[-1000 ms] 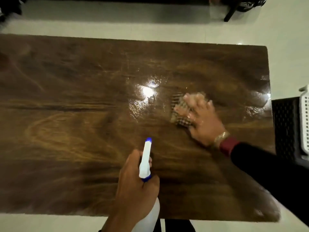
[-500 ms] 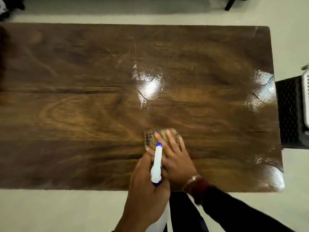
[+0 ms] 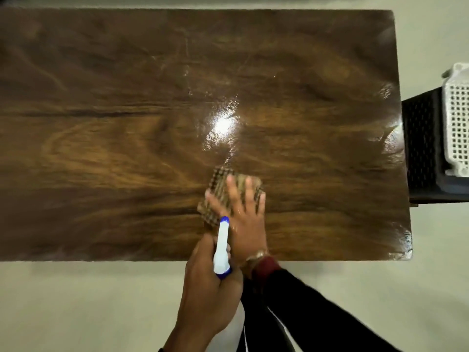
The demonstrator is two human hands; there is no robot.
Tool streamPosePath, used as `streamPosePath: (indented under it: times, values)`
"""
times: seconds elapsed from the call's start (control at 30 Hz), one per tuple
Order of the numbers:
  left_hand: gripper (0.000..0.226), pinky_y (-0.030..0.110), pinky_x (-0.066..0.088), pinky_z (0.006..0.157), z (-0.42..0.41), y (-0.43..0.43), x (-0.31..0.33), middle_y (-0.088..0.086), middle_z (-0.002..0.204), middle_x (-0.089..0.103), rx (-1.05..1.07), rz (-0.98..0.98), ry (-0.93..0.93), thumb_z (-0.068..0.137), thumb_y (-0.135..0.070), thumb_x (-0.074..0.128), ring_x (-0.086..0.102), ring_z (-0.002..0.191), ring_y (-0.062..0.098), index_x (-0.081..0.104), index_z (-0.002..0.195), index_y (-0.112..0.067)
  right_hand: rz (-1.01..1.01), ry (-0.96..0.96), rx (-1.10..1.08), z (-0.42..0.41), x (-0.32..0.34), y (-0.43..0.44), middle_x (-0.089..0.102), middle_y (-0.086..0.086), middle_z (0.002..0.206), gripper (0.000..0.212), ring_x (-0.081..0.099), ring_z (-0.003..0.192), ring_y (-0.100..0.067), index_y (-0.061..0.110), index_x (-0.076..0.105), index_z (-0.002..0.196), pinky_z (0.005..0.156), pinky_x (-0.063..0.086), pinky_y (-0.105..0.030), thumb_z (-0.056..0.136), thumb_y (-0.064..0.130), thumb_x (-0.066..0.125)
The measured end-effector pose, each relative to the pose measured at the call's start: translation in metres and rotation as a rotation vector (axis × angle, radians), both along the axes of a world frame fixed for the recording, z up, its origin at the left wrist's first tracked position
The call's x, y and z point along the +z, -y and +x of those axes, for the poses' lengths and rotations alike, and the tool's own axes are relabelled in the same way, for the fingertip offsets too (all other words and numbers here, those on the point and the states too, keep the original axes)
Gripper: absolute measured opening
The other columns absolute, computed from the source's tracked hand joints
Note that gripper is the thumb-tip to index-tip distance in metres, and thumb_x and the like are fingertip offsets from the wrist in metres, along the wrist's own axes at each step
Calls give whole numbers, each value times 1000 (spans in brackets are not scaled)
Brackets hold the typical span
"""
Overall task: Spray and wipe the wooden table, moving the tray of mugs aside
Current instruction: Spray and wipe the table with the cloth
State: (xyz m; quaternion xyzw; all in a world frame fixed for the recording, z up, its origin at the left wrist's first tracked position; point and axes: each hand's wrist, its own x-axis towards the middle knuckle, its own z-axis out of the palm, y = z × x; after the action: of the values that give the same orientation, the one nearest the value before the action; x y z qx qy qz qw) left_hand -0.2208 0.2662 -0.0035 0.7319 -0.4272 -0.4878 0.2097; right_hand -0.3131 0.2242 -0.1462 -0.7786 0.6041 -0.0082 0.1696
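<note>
Right hand (image 3: 241, 214) lies flat, fingers spread, pressing a checked cloth (image 3: 223, 189) onto the wooden worktop (image 3: 101, 148). A second ago that hand and cloth were further out toward the far right, beside the glare patch; half a second ago they were back at the near edge, and now they are a little further out. So the wipe runs out-and-back in strokes over the right-centre section.

Left hand (image 3: 210, 283) has its grip wrapped around the spray bottle (image 3: 222, 246), nozzle pointing forward, held just over the near edge beside the right wrist. Can't tell if the trigger is squeezed.

Wet sheen shows around the centre glare and along the right edge. The left half looks drier and duller, probably not wiped yet.

No tray of mugs on the worktop. A white perforated basket (image 3: 456, 118) sits on a dark stool (image 3: 423, 148) just off the right end; mugs not visible, so can't confirm that's the tray.

My read: the moving-aside step is done, wiping mid-way, left half remaining.
</note>
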Motion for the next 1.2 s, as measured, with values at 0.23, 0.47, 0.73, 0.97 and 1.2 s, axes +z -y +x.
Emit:
streamPosePath:
  times: [0.23,0.47,0.73,0.97,1.2]
  values:
    - [22,44,52,62,11,-21,0,-1,77,58,77,89,39,68,-15,68,58,71,18,55,85,-18,37,-12,-23,-66,3,-39,13,-6,174,84,9,159,-42,44,32,159,115,19,-78,79,46,55]
    - [41,-3,44,61,38,-27,-6,-15,86,55,198,150,1,84,-2,78,61,81,11,48,92,-29,9,-40,-215,2,3,59,-1,-7,175,89,-4,156,-52,49,18,161,116,5,-78,84,47,60]
    - [44,13,52,64,84,-13,-8,-26,85,68,220,47,1,82,-2,80,66,82,4,55,88,-38,-17,-25,286,85,-2,-36,16,-6,174,66,16,157,-47,45,35,157,114,30,-74,94,55,53]
    - [35,44,59,79,104,15,-9,-1,88,63,188,0,-27,61,-11,64,64,82,17,61,94,-21,39,-82,-80,-12,2,76,4,-7,175,93,3,157,-50,45,24,161,113,18,-81,74,40,57]
    - [30,46,56,67,123,73,-3,8,84,58,97,-102,-6,67,-9,64,60,75,25,55,95,-7,-61,-31,-97,122,-10,171,8,-9,175,84,3,155,-54,47,29,159,117,9,-77,81,44,59]
